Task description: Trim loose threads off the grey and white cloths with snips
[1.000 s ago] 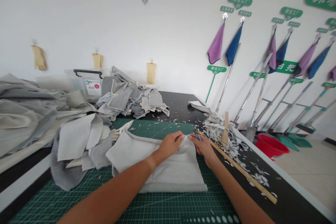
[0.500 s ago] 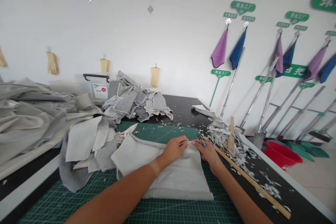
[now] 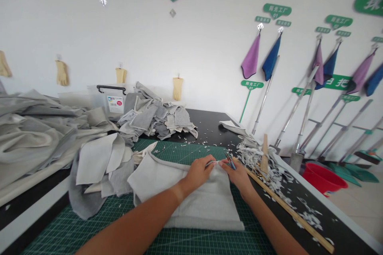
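Grey cloth [image 3: 206, 203] at six o'clock on a green mat [image 3: 185, 243], left hand [image 3: 201, 172] and right hand [image 3: 236, 173] pinching its far edge, blue tool [image 3: 231, 163] also gripped in the right, wooden strip [image 3: 287, 207] at four o'clock.

I'm standing in what looks like a small cloth workshop: a black counter [image 3: 206, 117] carries a gridded green cutting mat [image 3: 191, 151] with a grey cloth [image 3: 206, 205] spread on it, heaps of fabric [image 3: 32, 139] and curly offcuts [image 3: 253, 155]. Green signs [image 3: 277, 9] reading "Sunshine Factory" in Chinese share the wall [image 3: 209, 48] with hung purple cloths [image 3: 251, 57] and pale gloves [image 3: 177, 89], while long-handled tools [image 3: 266, 95], a red bucket [image 3: 324, 178] and dustpans [image 3: 363, 173] stand at the side.
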### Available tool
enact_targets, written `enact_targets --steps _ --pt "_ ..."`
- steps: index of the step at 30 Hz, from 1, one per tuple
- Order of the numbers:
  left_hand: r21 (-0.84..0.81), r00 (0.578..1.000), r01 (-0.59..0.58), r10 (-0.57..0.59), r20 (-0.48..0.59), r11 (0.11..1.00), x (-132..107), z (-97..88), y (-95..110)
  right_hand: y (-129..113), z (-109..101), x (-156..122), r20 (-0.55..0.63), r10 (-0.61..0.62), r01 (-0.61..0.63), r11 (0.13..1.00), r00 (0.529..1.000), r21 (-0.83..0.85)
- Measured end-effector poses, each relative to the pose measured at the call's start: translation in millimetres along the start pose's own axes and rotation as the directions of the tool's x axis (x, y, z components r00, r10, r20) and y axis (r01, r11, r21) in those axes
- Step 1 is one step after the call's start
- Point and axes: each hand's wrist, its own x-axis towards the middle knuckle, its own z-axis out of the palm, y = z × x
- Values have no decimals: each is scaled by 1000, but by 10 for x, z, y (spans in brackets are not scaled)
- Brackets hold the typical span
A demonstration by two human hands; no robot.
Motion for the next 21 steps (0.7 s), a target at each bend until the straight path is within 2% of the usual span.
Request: enact_targets --steps 6,12,21 --pt "14 1000 -27 27 -13 1000 -9 -8 20 14 -10 -3 64 -120 126 988 991 -88" --pt "-19 998 -6 5 -61 1000 -4 1 -2 5 -24 5 41 -110 113 989 993 -96" --pt "-54 998 -17 14 -57 998 10 24 -46 12 -13 9 69 -141 150 977 988 -149"
